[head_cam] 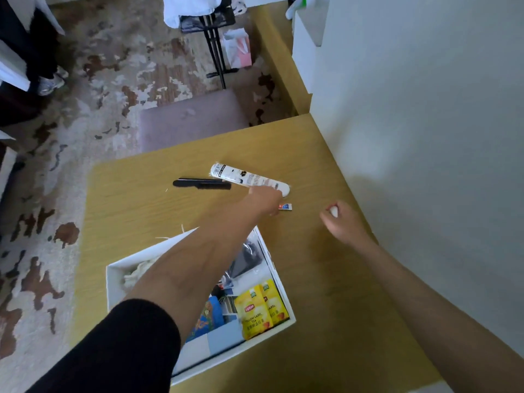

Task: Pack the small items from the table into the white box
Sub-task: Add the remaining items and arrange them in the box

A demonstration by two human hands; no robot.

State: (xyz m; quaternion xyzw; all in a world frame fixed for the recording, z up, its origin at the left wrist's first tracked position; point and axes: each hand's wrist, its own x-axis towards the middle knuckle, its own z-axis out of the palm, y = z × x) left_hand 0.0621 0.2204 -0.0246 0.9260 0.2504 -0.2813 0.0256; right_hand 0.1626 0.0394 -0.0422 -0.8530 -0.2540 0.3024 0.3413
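Observation:
The white box (pixel 113 282) stands on the wooden table (pixel 147 211) near me and holds two yellow tea packets (pixel 256 310), a blue packet and other small items. My left hand (pixel 265 198) stretches over the box and touches the near end of a white wrapped tube (pixel 246 177); I cannot tell whether it grips it. A tiny red and blue sachet (pixel 285 206) lies right beside that hand. A black comb (pixel 202 184) lies left of the tube. My right hand (pixel 341 219) hovers at the right, fingers closed around a small white object (pixel 334 211).
A white wall (pixel 425 137) borders the table on the right. Beyond the far edge stands a lilac padded stool (pixel 192 117) on patterned carpet, with a black stand and a pink bag further back. A person's legs and shoe are at the far left.

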